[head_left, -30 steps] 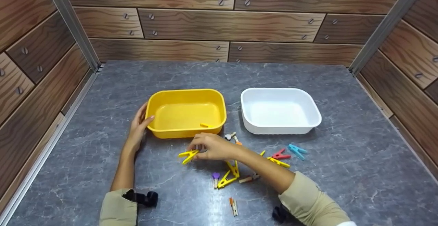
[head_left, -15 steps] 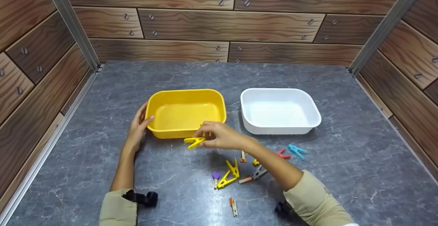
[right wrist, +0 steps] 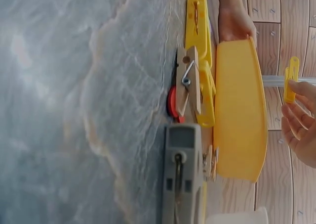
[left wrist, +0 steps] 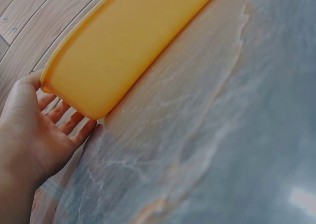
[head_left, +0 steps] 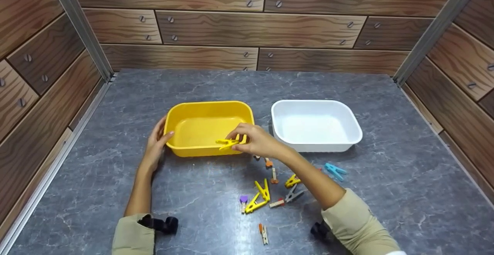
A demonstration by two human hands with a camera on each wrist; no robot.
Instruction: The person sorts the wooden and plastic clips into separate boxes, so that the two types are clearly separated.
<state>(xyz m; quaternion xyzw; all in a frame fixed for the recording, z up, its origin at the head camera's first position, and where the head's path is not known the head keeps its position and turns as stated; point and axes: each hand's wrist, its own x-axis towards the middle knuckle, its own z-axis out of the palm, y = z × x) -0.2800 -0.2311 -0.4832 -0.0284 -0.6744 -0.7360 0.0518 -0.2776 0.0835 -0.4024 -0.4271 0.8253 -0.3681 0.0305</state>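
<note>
My left hand holds the left end of a yellow plastic tub, thumb over the rim and fingers spread along the outer wall, as the left wrist view also shows. Over the tub's near right rim, my right hand pinches a yellow clothespin between thumb and fingers. In the right wrist view that clothespin is raised above the rim. Nearer me lie two yellow clothespins, a grey clothespin and a small wooden clothespin with a purple heart.
A white tub stands right of the yellow one. A blue clothespin lies below it, and a red one is mostly hidden by the right forearm. A wooden clothespin with orange lies closest to me. Wood-patterned walls enclose the table.
My right hand has moved away from me and slightly right, carrying the yellow clothespin from in front of the tub to over its near rim. My left hand has stayed put.
</note>
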